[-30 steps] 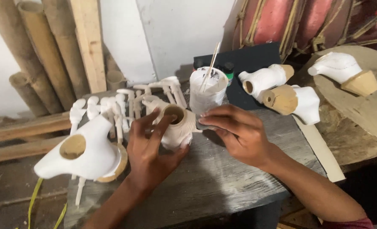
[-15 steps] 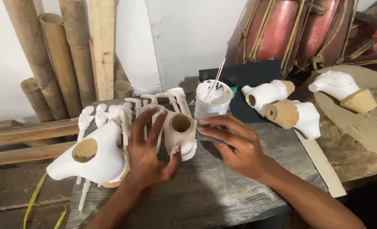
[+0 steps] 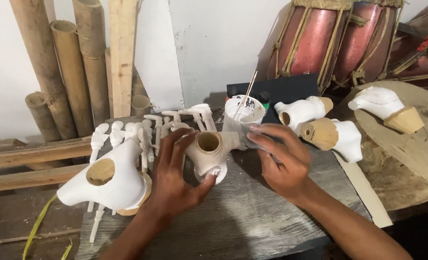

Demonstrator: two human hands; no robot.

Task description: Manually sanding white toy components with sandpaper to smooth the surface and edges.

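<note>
My left hand (image 3: 175,185) is gripping the white-coated carving (image 3: 210,155); right hand (image 3: 283,163) is pinching its edge beside the paint cup (image 3: 243,115). A nudge could tip that cup.

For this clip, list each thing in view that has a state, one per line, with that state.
White-coated hollow wooden piece: upright on the table, hole up, gripped by left hand.
Right hand: fingers touching that piece's right side.
White paint cup: upright, open, thin stick leaning in it.
Large white carved piece: lying on the table, untouched.
</note>
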